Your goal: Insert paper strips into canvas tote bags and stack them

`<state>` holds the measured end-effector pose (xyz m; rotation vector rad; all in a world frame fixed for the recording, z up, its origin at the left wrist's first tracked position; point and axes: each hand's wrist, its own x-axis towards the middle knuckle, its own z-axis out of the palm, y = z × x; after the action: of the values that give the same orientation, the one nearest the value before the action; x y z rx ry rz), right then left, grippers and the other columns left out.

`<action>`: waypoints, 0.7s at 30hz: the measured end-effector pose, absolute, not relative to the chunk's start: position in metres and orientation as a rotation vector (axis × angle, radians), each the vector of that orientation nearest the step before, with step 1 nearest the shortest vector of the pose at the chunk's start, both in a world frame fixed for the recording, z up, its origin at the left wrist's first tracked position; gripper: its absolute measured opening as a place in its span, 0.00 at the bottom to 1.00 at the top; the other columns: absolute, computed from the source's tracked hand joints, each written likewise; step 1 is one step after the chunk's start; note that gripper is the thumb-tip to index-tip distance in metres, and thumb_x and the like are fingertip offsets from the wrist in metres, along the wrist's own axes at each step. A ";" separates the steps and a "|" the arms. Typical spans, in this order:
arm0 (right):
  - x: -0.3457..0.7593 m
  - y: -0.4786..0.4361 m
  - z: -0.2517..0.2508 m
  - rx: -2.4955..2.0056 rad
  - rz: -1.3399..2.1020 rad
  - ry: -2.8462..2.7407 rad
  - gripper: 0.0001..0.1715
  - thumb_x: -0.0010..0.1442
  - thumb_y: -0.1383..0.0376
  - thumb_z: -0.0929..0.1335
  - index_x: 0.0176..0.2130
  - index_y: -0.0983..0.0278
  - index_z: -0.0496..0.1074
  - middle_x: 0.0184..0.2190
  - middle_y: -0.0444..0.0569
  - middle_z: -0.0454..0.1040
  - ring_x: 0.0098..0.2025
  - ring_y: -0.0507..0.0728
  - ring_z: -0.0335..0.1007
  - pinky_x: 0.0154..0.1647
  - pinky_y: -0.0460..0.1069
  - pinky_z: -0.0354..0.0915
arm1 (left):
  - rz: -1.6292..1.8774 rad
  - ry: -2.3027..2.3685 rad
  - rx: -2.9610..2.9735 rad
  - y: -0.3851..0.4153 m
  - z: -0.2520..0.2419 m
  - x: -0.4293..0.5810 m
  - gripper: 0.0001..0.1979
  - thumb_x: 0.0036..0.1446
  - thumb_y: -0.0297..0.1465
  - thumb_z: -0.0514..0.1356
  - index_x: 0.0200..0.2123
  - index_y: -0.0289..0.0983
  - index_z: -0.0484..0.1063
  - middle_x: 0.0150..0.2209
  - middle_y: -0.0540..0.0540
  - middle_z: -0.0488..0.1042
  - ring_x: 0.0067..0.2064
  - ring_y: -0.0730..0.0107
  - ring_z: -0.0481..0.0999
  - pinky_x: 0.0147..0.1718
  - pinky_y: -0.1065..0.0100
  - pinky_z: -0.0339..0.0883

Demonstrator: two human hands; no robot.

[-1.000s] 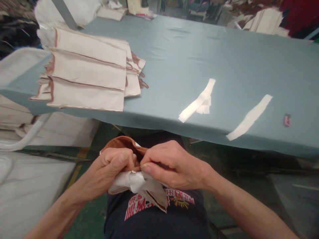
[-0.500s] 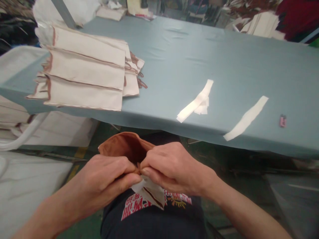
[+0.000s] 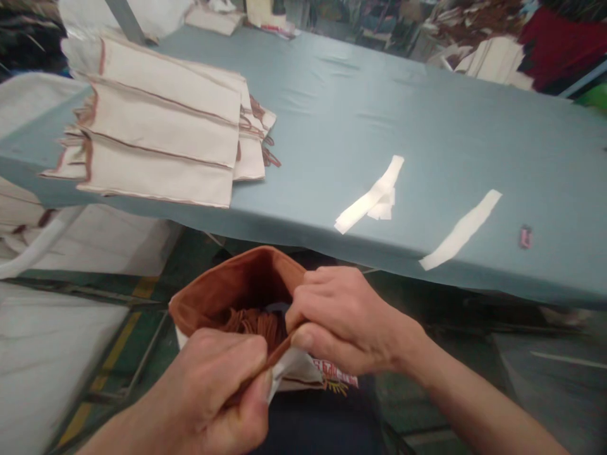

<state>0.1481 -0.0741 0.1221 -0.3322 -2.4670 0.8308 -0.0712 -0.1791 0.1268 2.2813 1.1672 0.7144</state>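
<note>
Left hand (image 3: 215, 382) and right hand (image 3: 344, 319) pinching the near rim of a brown-lined fabric bag (image 3: 213, 294), brown cords (image 3: 253, 323) inside, bench (image 3: 441, 139) beyond

A: Item one, bag (image 3: 203, 291), six o'clock?
B: Near wall partly hidden behind left hand (image 3: 218, 385) and right hand (image 3: 339, 316); base out of sight. Brown cords (image 3: 253, 322) inside: lower ends concealed.
A: Pink object (image 3: 526, 237), three o'clock?
B: Blurred, too small to identify.
A: Red cloth (image 3: 559, 47), two o'clock?
B: Cut off by right edge. Print (image 3: 344, 374), half past five: partly covered, illegible.
</note>
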 end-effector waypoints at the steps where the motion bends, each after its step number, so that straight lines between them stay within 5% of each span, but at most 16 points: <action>1: 0.149 -0.067 0.119 -0.330 0.925 -2.426 0.33 0.84 0.54 0.53 0.34 0.62 0.72 0.27 0.47 0.77 0.30 0.55 0.69 0.39 0.52 0.63 | 0.724 1.175 2.233 -0.183 0.124 -0.074 0.16 0.70 0.24 0.48 0.27 0.42 0.56 0.20 0.58 0.63 0.19 0.79 0.65 0.20 0.71 0.53; 6: 0.145 -0.043 0.099 -0.405 1.049 -2.387 0.42 0.83 0.46 0.47 0.36 0.63 0.74 0.33 0.51 0.82 0.36 0.57 0.74 0.46 0.54 0.66 | 0.757 1.319 2.131 -0.194 0.118 -0.083 0.21 0.74 0.28 0.50 0.26 0.41 0.50 0.18 0.58 0.56 0.16 0.79 0.60 0.18 0.69 0.49; 12: 0.137 -0.042 0.098 -0.310 1.170 -2.382 0.39 0.83 0.46 0.49 0.35 0.63 0.71 0.33 0.51 0.80 0.37 0.57 0.72 0.49 0.55 0.66 | 0.914 1.381 2.126 -0.195 0.110 -0.096 0.18 0.71 0.25 0.53 0.26 0.42 0.57 0.19 0.57 0.60 0.17 0.76 0.63 0.20 0.66 0.51; 17: 0.136 -0.047 0.107 -0.291 1.197 -2.334 0.24 0.80 0.55 0.59 0.34 0.62 0.70 0.33 0.48 0.77 0.37 0.56 0.70 0.44 0.53 0.65 | 0.883 1.381 1.889 -0.180 0.096 -0.126 0.22 0.74 0.26 0.53 0.24 0.40 0.54 0.20 0.57 0.55 0.19 0.79 0.56 0.19 0.71 0.48; 21: 0.131 -0.053 0.113 -0.309 1.210 -2.301 0.05 0.65 0.68 0.68 0.34 0.62 0.70 0.31 0.45 0.75 0.35 0.54 0.67 0.39 0.50 0.63 | 0.898 1.343 1.709 -0.165 0.087 -0.147 0.23 0.74 0.33 0.54 0.23 0.40 0.53 0.22 0.57 0.53 0.22 0.78 0.54 0.21 0.73 0.47</action>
<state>0.1309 -0.0534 0.1128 -0.3091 -2.3006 1.2100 -0.1467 -0.1655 0.0870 1.7095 1.3427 0.8978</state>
